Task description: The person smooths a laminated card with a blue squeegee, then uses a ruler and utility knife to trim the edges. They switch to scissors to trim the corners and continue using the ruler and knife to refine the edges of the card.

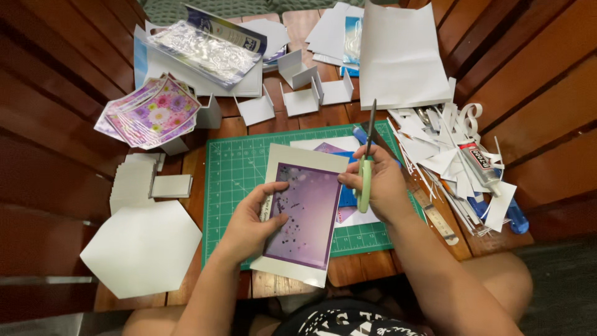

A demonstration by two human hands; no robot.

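L hand [252, 221] pinches purple printed sheet [305, 214] by its left edge, held over green cutting mat [239, 168]. R hand [379, 186] closed round green-handled scissors [367, 158], blades shut, pointing away, at sheet's right edge.

Small reddish-brown slatted wooden table [348, 267] fills centre frame. Dark red-brown wooden slats [56, 93] run diagonally at left and right edges. Grey floor [559, 292] shows lower right.
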